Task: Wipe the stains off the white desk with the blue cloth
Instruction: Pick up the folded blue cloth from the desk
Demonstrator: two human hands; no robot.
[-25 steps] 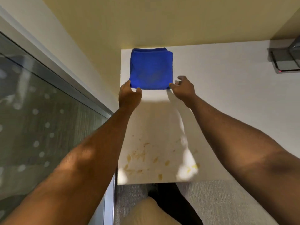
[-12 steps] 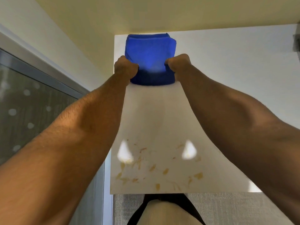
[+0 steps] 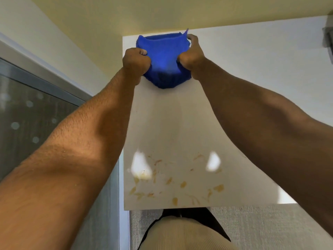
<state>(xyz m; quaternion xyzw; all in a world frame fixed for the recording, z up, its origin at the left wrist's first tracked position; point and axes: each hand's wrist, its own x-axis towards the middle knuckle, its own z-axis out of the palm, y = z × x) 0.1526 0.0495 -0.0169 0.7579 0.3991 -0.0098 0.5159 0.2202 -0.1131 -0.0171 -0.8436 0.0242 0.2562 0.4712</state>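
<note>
The blue cloth (image 3: 164, 58) is bunched up at the far left corner of the white desk (image 3: 252, 69), its lower fold sagging between my fists. My left hand (image 3: 136, 61) grips the cloth's left side. Gripping its right side, with one corner of the fabric sticking up behind it, is my right hand (image 3: 191, 54). Orange-brown stains (image 3: 173, 183) are smeared across the desk near its front edge, well below both hands.
A cream wall (image 3: 126, 13) runs behind the desk. A dark glass panel with a metal frame (image 3: 36, 98) stands on the left. A grey device (image 3: 328, 38) sits at the desk's far right. Grey carpet (image 3: 261, 230) lies below the front edge.
Both hands reached the flat folded cloth, closed on its sides and gathered it upward, so it is now bunched and partly off the desk.
</note>
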